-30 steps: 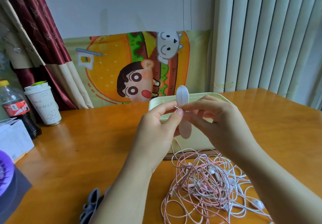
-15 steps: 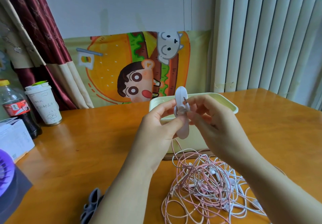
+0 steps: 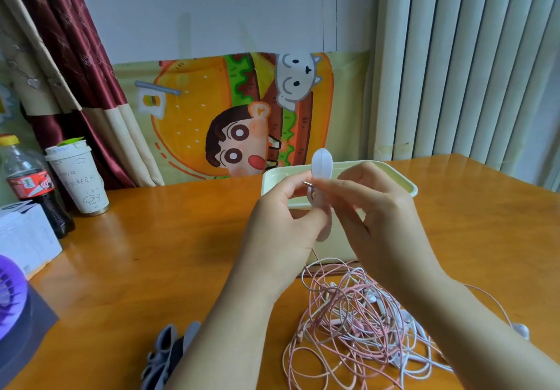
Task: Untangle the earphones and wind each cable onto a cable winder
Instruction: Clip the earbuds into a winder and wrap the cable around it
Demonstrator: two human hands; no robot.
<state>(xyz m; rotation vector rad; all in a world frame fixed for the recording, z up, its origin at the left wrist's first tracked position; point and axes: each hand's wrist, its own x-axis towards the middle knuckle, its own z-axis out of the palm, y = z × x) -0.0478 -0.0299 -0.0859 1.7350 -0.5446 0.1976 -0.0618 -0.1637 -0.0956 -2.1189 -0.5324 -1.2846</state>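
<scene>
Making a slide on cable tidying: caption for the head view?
Left hand and right hand hold a white cable winder and earphone plug over tangled earphones.

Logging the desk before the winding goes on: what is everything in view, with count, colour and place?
cable winder: one, white, held upright above the table
jack plug: one, metal, against the cable winder's middle
earphone cables: one tangle, pink and white, on the table below the hands
spare winders: several, grey-blue, near edge
box: one, cream, behind the hands
table: one, orange-brown
paper cup: one, white, far left
cola bottle: one, dark with red label, left of the paper cup
carton: one, white, left edge
left hand: grips the cable winder
right hand: pinches the jack plug
</scene>
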